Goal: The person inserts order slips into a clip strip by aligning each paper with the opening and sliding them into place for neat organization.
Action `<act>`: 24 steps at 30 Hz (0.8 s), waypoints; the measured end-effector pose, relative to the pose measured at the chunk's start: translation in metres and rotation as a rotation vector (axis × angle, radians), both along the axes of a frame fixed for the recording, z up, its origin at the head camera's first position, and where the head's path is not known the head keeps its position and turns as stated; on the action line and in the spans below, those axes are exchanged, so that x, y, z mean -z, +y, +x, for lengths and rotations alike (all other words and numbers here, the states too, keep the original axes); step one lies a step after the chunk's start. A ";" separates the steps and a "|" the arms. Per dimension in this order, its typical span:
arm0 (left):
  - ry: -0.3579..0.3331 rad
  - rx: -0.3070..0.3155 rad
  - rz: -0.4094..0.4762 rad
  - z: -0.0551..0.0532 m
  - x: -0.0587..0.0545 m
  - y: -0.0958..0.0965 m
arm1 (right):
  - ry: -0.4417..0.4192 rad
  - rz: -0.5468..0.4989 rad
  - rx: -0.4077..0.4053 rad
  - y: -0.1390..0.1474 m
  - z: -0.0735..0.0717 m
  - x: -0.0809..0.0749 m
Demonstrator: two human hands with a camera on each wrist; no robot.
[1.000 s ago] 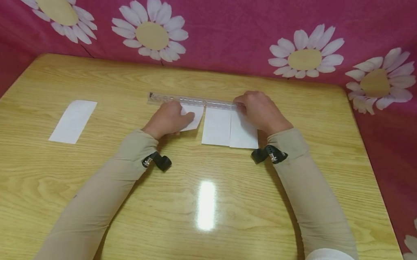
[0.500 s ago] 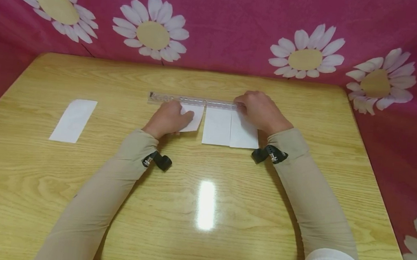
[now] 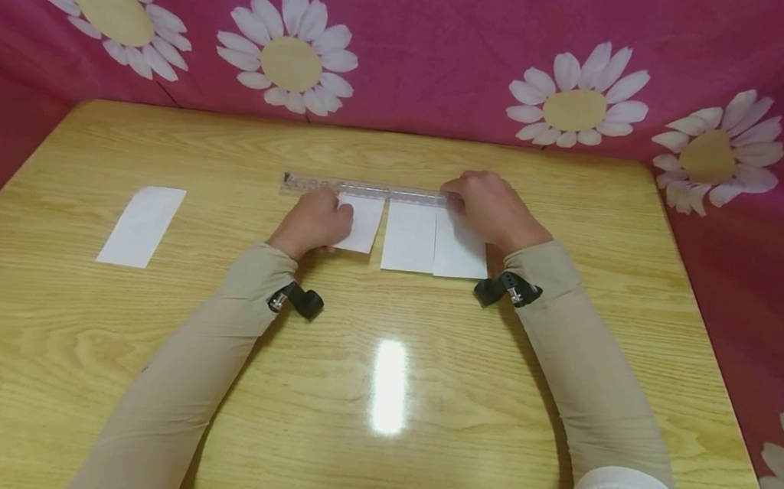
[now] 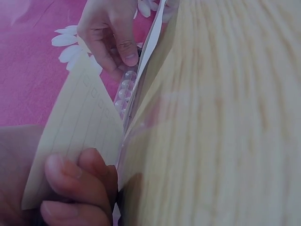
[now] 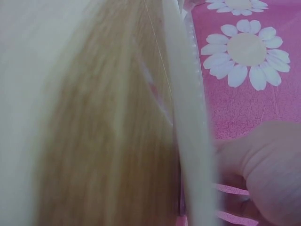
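My left hand (image 3: pixel 314 219) pinches a white slip of paper (image 3: pixel 360 225) between thumb and fingers. In the left wrist view the slip (image 4: pixel 77 122) stands tilted off the table, with printed lines and small boxes on its underside. Along the tops of the papers lies a clear plastic ruler (image 3: pixel 362 190). The fingers of my right hand (image 3: pixel 490 206) grip its right end; the left wrist view shows that thumb on it. Two white slips lie side by side against the ruler: a middle one (image 3: pixel 409 237) and a right one (image 3: pixel 462 254), partly under my right hand.
Another white slip (image 3: pixel 141 226) lies apart on the left of the wooden table (image 3: pixel 325 393). A pink cloth with daisies (image 3: pixel 434 56) hangs behind the table's far edge. Black camera straps (image 3: pixel 507 288) sit on both wrists.
The left slip's near edge has come down slightly and my left thumb has drawn back to the left, leaving more of the slip showing. My right hand and the ruler stay put.
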State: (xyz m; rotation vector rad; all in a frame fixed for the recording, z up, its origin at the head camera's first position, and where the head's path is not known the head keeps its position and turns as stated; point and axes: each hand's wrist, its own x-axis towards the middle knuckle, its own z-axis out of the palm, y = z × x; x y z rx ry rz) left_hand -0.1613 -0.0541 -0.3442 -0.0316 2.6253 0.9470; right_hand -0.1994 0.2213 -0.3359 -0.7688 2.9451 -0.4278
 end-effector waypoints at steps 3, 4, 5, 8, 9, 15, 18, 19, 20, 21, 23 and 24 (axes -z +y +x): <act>-0.008 -0.003 -0.008 0.001 0.001 -0.002 | 0.003 0.001 0.003 -0.001 0.002 0.001; -0.009 -0.002 -0.012 0.001 0.001 -0.002 | 0.005 0.001 0.003 -0.001 0.003 0.001; -0.011 0.000 -0.014 0.001 0.001 -0.003 | 0.006 0.002 0.003 -0.002 0.003 0.001; -0.012 0.001 -0.015 0.002 0.001 -0.004 | 0.011 0.004 0.003 -0.002 0.006 0.001; -0.012 0.003 -0.014 0.002 0.001 -0.005 | 0.012 0.005 0.003 -0.003 0.006 0.001; -0.008 0.014 -0.022 0.005 0.002 -0.009 | 0.014 0.007 0.007 -0.005 0.009 0.004; 0.001 0.019 -0.026 0.004 0.002 -0.010 | 0.016 0.006 0.003 -0.005 0.010 0.002; 0.002 0.021 -0.022 0.004 0.002 -0.011 | 0.016 0.006 0.001 -0.005 0.010 0.002; 0.001 0.021 -0.017 0.004 0.002 -0.011 | 0.017 0.005 0.000 -0.004 0.010 0.002; -0.002 0.018 -0.009 0.004 0.002 -0.011 | 0.019 0.005 -0.003 -0.004 0.010 0.002; -0.011 0.015 0.003 0.004 0.003 -0.011 | 0.020 0.006 -0.005 -0.004 0.009 0.003; -0.016 0.012 0.008 0.004 0.002 -0.011 | 0.021 0.006 -0.006 -0.004 0.009 0.003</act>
